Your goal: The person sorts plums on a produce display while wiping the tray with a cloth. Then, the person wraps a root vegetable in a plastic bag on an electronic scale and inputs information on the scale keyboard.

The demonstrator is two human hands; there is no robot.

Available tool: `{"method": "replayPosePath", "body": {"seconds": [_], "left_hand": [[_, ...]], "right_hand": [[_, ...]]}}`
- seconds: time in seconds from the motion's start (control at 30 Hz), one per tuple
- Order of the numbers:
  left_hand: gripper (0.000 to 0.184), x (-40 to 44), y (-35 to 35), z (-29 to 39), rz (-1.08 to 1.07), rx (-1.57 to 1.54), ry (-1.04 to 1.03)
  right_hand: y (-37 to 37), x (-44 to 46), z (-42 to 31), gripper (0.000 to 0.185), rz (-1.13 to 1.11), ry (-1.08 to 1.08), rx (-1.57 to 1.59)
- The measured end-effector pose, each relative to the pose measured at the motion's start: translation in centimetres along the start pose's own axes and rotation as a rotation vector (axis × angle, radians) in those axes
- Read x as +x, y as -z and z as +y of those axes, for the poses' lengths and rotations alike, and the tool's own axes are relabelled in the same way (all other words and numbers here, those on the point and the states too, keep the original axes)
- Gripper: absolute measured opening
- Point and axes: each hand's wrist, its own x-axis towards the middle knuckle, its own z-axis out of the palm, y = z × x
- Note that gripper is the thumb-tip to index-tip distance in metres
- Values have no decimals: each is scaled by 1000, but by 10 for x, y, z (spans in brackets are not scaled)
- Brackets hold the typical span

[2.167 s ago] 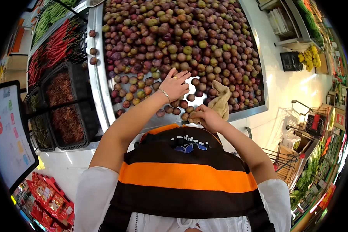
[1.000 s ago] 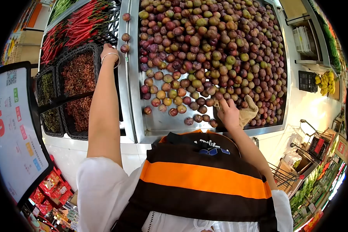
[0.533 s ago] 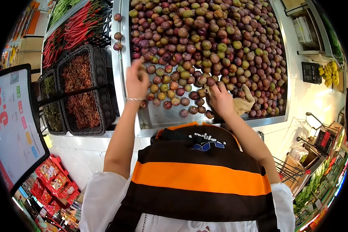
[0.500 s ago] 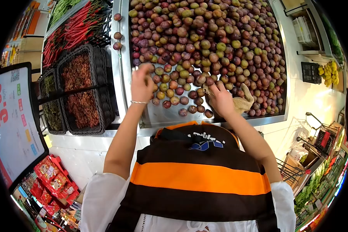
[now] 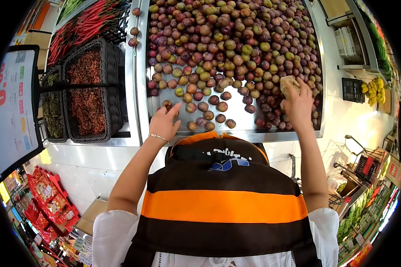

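Note:
Many purple, red and green plums (image 5: 227, 44) lie heaped in a metal display tray (image 5: 160, 100), with loose ones spread over its bare near part. At the tray's left front is my left hand (image 5: 164, 124), fingers apart, close beside a plum (image 5: 167, 104); whether it touches that plum is unclear. My right hand (image 5: 298, 104) is on the right side of the heap, its fingers around a crumpled beige cloth (image 5: 288, 85). Part of the cloth is covered by the fingers.
Three plums (image 5: 134, 31) sit on the metal rim at left. Beyond it are dark woven baskets (image 5: 113, 107) of reddish and green dried goods, red chillies (image 5: 91, 22), and a price screen (image 5: 15, 107). Bananas (image 5: 374, 92) and a shopping cart (image 5: 367, 164) are at right.
My right hand has moved right and away from me over the heap, with the cloth. My left hand has come down nearer the tray's front edge. Some loose plums have shifted.

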Motion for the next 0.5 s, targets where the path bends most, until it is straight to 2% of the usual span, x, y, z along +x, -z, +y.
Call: {"method": "replayPosePath", "body": {"seconds": [0.03,0.07,0.13,0.17,0.2,0.23,0.27,0.33,0.4,0.43,0.47,0.5], "left_hand": [[61,6,1,4,38,63,-3],[61,14,0,9,39,62,-3],[59,33,-2,21,325,225,-297],[59,42,-8,22,326,223,-301],[59,51,-18,21,291,162,-340],[59,54,-24,20,256,100,-377],[59,51,-24,20,258,94,-375],[54,43,-18,14,93,30,-334],[51,28,-11,0,107,55,-412],[49,16,-8,-7,24,-14,-323],[46,7,-5,-13,-60,-84,-233],[46,1,-5,-20,-62,-85,-239]], "right_hand": [[2,-5,-14,44,125,125,-74],[-10,-19,-22,47,-86,60,157],[-36,-37,-50,47,-549,-36,287],[-50,-43,-61,51,-634,-77,375],[-78,-52,-64,56,-631,-25,351],[-86,-49,-77,54,-682,-101,419],[-93,-48,-88,51,-689,-149,632],[-118,-56,-112,51,-631,-122,890],[-124,-65,-124,51,-522,128,795],[-110,-60,-123,51,-682,58,979],[-95,-54,-119,51,-677,51,978],[-79,-50,-112,51,-673,-41,954]]}}
